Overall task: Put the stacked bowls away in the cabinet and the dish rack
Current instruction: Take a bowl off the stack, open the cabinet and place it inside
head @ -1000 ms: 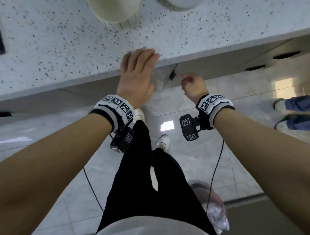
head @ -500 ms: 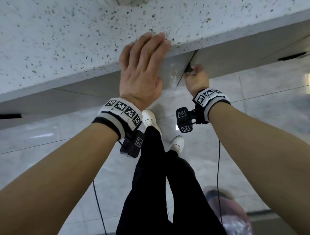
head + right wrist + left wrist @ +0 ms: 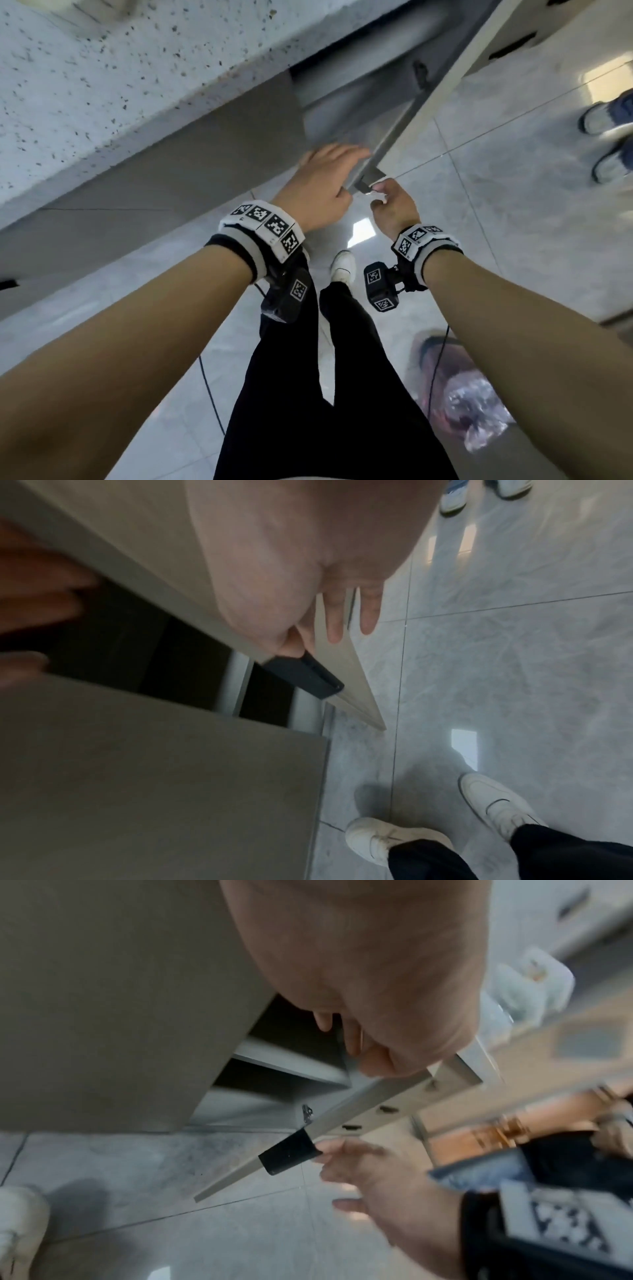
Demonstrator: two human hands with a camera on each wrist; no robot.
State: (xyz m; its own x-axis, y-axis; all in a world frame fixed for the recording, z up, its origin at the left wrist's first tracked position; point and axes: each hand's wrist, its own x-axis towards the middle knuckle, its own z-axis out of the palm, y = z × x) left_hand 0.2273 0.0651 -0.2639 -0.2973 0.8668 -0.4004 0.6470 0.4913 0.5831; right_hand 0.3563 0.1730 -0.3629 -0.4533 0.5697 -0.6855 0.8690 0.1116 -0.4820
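No bowls show in any view. Under the speckled countertop (image 3: pixel 102 85), the cabinet door (image 3: pixel 428 102) stands swung out towards me. My left hand (image 3: pixel 346 171) grips the door's free edge, fingers over the inner face and thumb beneath. My right hand (image 3: pixel 380 195) pinches the same edge right beside the black handle (image 3: pixel 287 1150). In the right wrist view its thumb sits at the handle (image 3: pixel 301 677) and its fingers (image 3: pixel 335 620) lie on the outer face. Inside the cabinet a pale shelf (image 3: pixel 291 1064) shows in the dark opening.
My white shoes (image 3: pixel 387 840) stand on the grey tiled floor close to the cabinet. Another person's shoes (image 3: pixel 606 137) are at the right. A clear plastic bag (image 3: pixel 472 404) lies on the floor at my lower right. A closed cabinet front (image 3: pixel 171 178) is to the left.
The cabinet door has swung from barely ajar to wide open. My left hand has dropped from the counter edge onto the door. The bowls on the counter have left the view.
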